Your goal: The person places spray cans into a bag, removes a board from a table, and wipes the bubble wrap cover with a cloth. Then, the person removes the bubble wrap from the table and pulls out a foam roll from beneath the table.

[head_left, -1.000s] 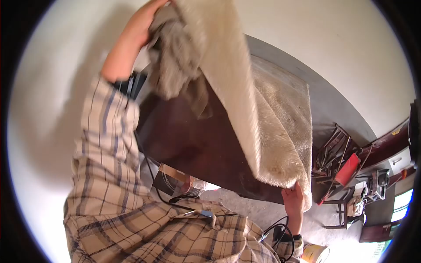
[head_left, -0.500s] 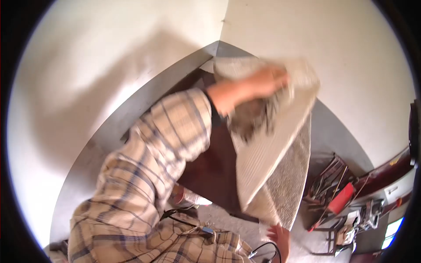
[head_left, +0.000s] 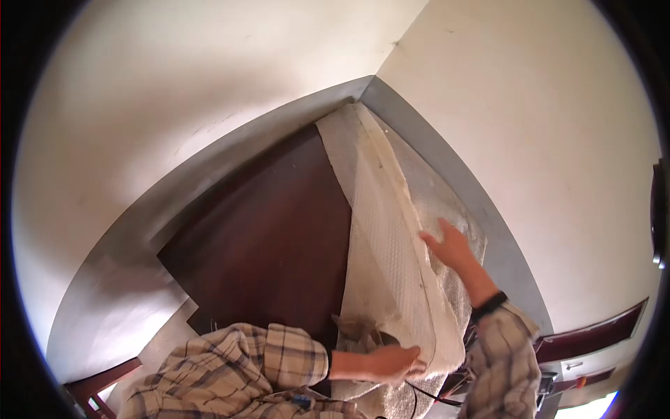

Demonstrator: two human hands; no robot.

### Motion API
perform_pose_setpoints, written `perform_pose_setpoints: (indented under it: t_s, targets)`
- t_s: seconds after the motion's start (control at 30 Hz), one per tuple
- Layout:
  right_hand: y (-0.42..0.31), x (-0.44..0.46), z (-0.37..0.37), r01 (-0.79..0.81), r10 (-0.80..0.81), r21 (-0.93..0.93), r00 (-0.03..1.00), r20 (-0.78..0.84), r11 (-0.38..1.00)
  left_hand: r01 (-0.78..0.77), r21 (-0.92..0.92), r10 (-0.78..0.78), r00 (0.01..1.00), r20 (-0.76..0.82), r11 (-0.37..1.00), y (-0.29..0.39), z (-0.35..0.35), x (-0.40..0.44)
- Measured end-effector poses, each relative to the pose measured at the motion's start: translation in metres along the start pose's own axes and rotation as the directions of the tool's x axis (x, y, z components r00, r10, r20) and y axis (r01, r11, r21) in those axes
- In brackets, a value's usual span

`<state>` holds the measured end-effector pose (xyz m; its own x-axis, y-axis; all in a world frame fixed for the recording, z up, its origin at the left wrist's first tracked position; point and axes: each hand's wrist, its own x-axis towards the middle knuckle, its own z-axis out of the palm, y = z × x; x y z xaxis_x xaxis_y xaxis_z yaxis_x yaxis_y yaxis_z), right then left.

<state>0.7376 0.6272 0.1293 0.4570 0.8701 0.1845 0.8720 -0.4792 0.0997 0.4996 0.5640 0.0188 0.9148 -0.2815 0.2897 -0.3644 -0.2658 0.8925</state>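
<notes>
A translucent sheet of bubble wrap (head_left: 384, 244) is draped along the right side of a dark reddish-brown tabletop (head_left: 272, 237), with long folds running toward the wall corner. My left hand (head_left: 391, 363) is closed at the sheet's near end. A crumpled grey-brown cloth (head_left: 359, 334) bunches against it and appears to be in its grip; the fingertips' exact hold on the wrap is hidden. Over the sheet's right part, my right hand (head_left: 450, 246) has its fingers and thumb apart, nothing held. Whether its palm touches the wrap I cannot tell.
Cream walls with a grey lower band (head_left: 481, 188) meet in a corner behind the tabletop. A wooden frame piece (head_left: 105, 380) stands at lower left. Dark cables (head_left: 433, 398) hang near my body. Dark red wooden furniture (head_left: 593, 332) lies at right.
My left hand came down and nearer from high over the sheet, the cloth moving with it. My right hand rose from the near edge. The lifted, folded wrap now lies spread toward the corner.
</notes>
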Motion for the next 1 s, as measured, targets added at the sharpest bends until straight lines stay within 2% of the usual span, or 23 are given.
perform_pose_setpoints:
  t_s: [0.03, 0.07, 0.1, 0.13, 0.2, 0.3, 0.37, 0.4, 0.47, 0.53, 0.57, 0.6, 0.63, 0.67, 0.7, 0.73, 0.77, 0.83, 0.87, 0.9, 0.93, 0.97, 1.0]
  targets:
    - [-0.014, 0.017, 0.006, 0.01, -0.01, -0.003, 1.0, 0.004, 1.0, -0.029, -0.004, 0.029, 0.999, 0.022, 1.0, 0.002, -0.005, -0.002]
    - [-0.041, 0.027, 0.012, -0.101, 0.103, -0.024, 0.974, 0.204, 0.995, -0.022, -0.018, 0.022, 0.999, 0.024, 1.0, 0.016, -0.012, -0.01]
    - [-0.057, 0.036, 0.017, -0.204, 0.212, -0.062, 0.894, 0.395, 0.977, -0.008, -0.033, 0.009, 0.999, 0.03, 0.999, 0.024, -0.019, -0.015]
    - [-0.061, 0.039, 0.027, -0.198, 0.203, -0.053, 0.893, 0.402, 0.979, -0.147, -0.011, 0.147, 0.989, -0.003, 0.989, 0.021, -0.019, -0.016]
    - [-0.067, 0.032, 0.052, -0.115, 0.142, -0.101, 0.935, 0.324, 0.988, -0.147, -0.023, 0.147, 0.989, 0.026, 0.989, 0.021, -0.02, -0.02]
    - [-0.045, 0.024, 0.059, -0.137, 0.146, -0.05, 0.936, 0.321, 0.989, -0.153, -0.012, 0.153, 0.981, 0.121, 0.988, 0.023, -0.026, -0.024]
    - [-0.01, 0.007, 0.037, -0.131, 0.128, 0.007, 0.98, 0.156, 0.991, -0.198, -0.015, 0.198, 0.974, 0.106, 0.98, 0.031, -0.037, -0.029]
    - [0.011, -0.006, 0.02, -0.137, 0.134, 0.016, 0.981, 0.141, 0.99, -0.097, -0.123, 0.115, 0.982, 0.152, 0.988, 0.032, -0.048, -0.03]
    - [0.055, -0.046, -0.024, -0.187, 0.176, 0.072, 0.976, 0.126, 0.98, 0.172, -0.179, -0.138, 0.972, 0.189, 0.969, 0.037, -0.076, -0.03]
    - [0.085, -0.106, -0.072, -0.338, 0.307, 0.185, 0.935, 0.177, 0.923, 0.167, -0.183, -0.168, 0.986, 0.006, 0.969, 0.02, -0.097, -0.028]
    - [0.095, -0.141, -0.099, -0.444, 0.393, 0.247, 0.89, 0.23, 0.861, 0.238, -0.197, -0.251, 0.967, -0.044, 0.951, 0.019, -0.116, -0.024]
    - [0.109, -0.181, -0.121, -0.495, 0.455, 0.231, 0.866, 0.206, 0.838, 0.218, -0.326, -0.292, 0.936, -0.196, 0.92, 0.002, -0.122, -0.021]
    - [0.117, -0.225, -0.14, -0.549, 0.518, 0.217, 0.835, 0.185, 0.807, 0.078, -0.234, -0.154, 0.931, -0.33, 0.969, -0.021, -0.135, -0.012]
    - [0.113, -0.265, -0.165, -0.588, 0.57, 0.239, 0.809, 0.145, 0.773, 0.209, -0.294, -0.292, 0.916, -0.274, 0.933, -0.02, -0.157, -0.004]
    - [0.11, -0.307, -0.181, -0.626, 0.624, 0.261, 0.775, 0.102, 0.734, 0.318, -0.413, -0.463, 0.825, -0.322, 0.854, -0.033, -0.164, 0.003]
    - [0.134, -0.365, -0.178, -0.67, 0.682, 0.259, 0.729, 0.055, 0.696, 0.334, -0.658, -0.635, 0.717, -0.288, 0.675, 0.001, -0.166, 0.01]
    - [0.13, -0.421, -0.193, -0.728, 0.751, 0.293, 0.659, 0.05, 0.62, 0.283, -0.703, -0.651, 0.684, -0.329, 0.653, 0.029, -0.141, 0.02]
    - [0.145, -0.54, -0.211, -0.81, 0.838, 0.259, 0.546, 0.005, 0.526, 0.174, -0.635, -0.467, 0.821, -0.329, 0.753, 0.032, -0.1, 0.068]
    - [0.159, -0.605, -0.216, -0.841, 0.873, 0.282, 0.487, 0.021, 0.462, 0.142, -0.59, -0.444, 0.798, -0.407, 0.795, 0.053, -0.064, 0.1]
    - [0.166, -0.668, -0.216, -0.773, 0.814, 0.268, 0.572, -0.098, 0.576, 0.219, -0.59, -0.497, 0.789, -0.362, 0.777, 0.079, -0.029, 0.126]
    - [0.166, -0.727, -0.224, -0.836, 0.866, 0.247, 0.499, -0.032, 0.491, 0.236, -0.519, -0.518, 0.688, -0.507, 0.822, 0.097, 0.012, 0.159]
    - [0.166, -0.774, -0.234, -0.879, 0.899, 0.202, 0.437, -0.019, 0.431, 0.083, -0.645, -0.415, 0.826, -0.382, 0.76, 0.122, 0.054, 0.188]
    - [0.165, -0.844, -0.232, -0.858, 0.881, 0.2, 0.463, -0.097, 0.473, 0.07, -0.711, -0.363, 0.892, -0.27, 0.7, 0.157, 0.103, 0.21]
